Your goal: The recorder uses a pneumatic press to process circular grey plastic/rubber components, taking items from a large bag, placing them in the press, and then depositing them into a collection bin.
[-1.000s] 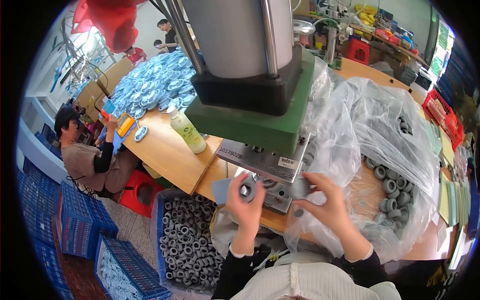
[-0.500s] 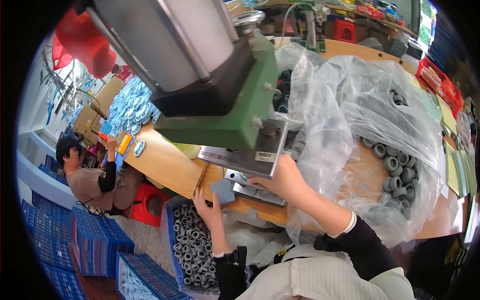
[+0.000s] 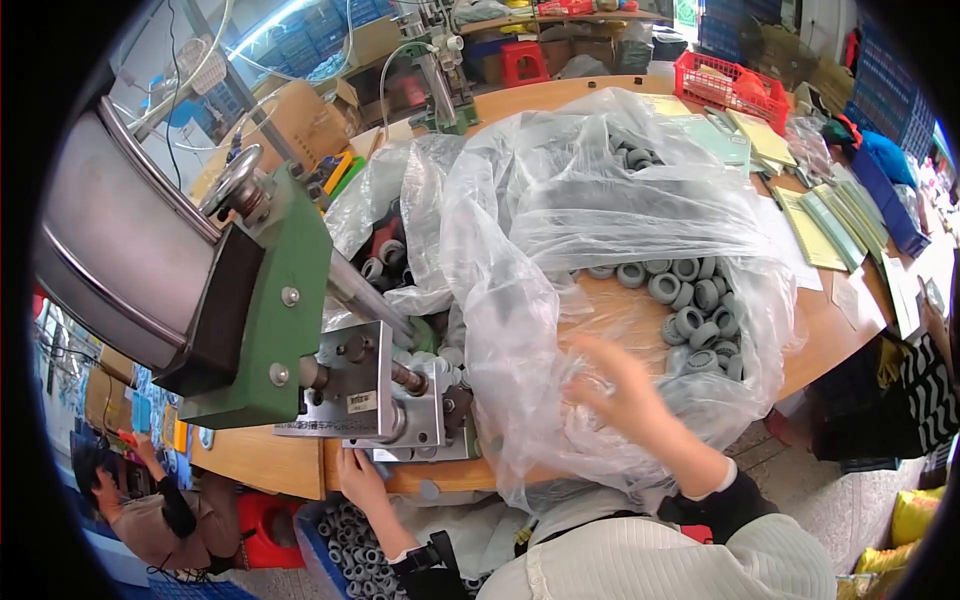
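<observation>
My left hand (image 3: 364, 484) is at the front edge of a green bench press (image 3: 290, 300), close under its metal die plates (image 3: 410, 420). Its fingertips are partly hidden by the plate, so whether they hold anything does not show. My right hand (image 3: 625, 395), blurred, is over a clear plastic bag (image 3: 510, 300) spread on the table, its fingers apart and nothing visible in them. Beyond it, to the right, small grey tyre-like rings (image 3: 705, 310) lie in a heap at the bag's opening.
Below my left hand stands a blue bin (image 3: 318, 545) of similar grey rings. A red basket (image 3: 730, 95) and notebooks (image 3: 820, 225) lie toward the right back of the wooden table (image 3: 840, 345). At the far left, a person (image 3: 160, 515) sits by a red stool (image 3: 265, 530).
My head has turned to the right. My right hand has left the press die and moved over the plastic bag. My left hand has come up from above the bin to the press's front edge.
</observation>
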Demonstrator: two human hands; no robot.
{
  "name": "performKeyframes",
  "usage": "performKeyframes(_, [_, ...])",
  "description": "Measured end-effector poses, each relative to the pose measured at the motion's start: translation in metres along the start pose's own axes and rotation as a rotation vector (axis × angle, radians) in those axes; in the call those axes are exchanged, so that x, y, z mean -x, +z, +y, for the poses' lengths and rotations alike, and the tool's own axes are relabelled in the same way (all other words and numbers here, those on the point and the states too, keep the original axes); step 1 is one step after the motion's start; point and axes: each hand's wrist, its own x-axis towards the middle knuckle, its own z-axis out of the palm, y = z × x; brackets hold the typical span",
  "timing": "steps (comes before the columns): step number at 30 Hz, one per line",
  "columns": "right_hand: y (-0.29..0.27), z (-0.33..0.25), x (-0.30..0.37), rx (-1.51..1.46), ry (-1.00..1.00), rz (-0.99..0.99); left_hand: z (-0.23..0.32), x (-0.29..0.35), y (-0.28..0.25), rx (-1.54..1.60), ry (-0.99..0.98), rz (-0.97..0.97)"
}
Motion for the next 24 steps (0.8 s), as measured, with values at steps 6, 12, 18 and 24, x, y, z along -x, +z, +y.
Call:
performKeyframes(6, [-0.088,0.073,0.022,0.685,0.198,0.365,0.009,0.002,-0.002,-0.083,-0.117,-0.037])
performKeyframes(12, [-0.104,0.094,0.032,0.756,0.319,0.119,0.014,-0.011,0.010,-0.125,0.108,0.027])
performKeyframes(18, [-0.113,0.127,0.030,0.845,0.291,0.005,0.003,-0.027,0.002,-0.311,0.097,0.001])
performKeyframes(24, [-0.131,0.142,0.020,0.867,0.274,0.041,0.004,-0.018,0.000,-0.293,0.035,-0.068])
